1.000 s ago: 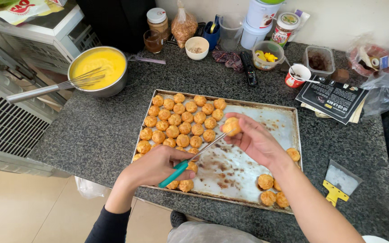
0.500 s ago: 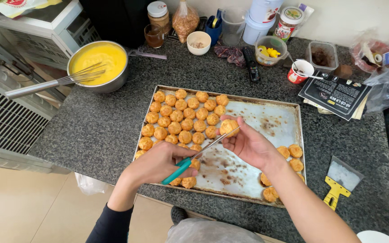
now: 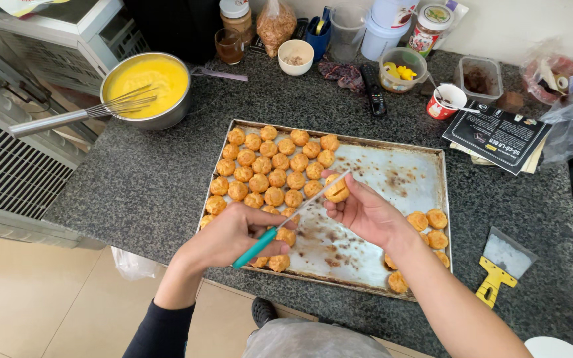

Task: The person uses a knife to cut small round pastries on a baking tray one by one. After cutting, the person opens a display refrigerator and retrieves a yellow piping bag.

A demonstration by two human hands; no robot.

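Observation:
A metal baking tray (image 3: 392,174) lies on the dark granite counter, with several small golden puff pastries (image 3: 266,169) packed on its left side and a few more pastries (image 3: 427,221) at its right edge. My left hand (image 3: 230,235) grips a knife with a teal handle (image 3: 256,247); its thin blade slants up to the right and touches one pastry (image 3: 337,191). My right hand (image 3: 365,211) holds that pastry between its fingertips above the tray's stained middle.
A steel bowl of yellow cream (image 3: 147,83) with a whisk (image 3: 74,116) stands at the back left. Jars, cups and tubs line the back wall. A black booklet (image 3: 497,136) and a yellow-handled scraper (image 3: 502,265) lie to the right. The counter's front edge is near my body.
The pastry in my right hand has come slightly lower and closer to me, and the knife blade stays against it. The camera view has shifted a little.

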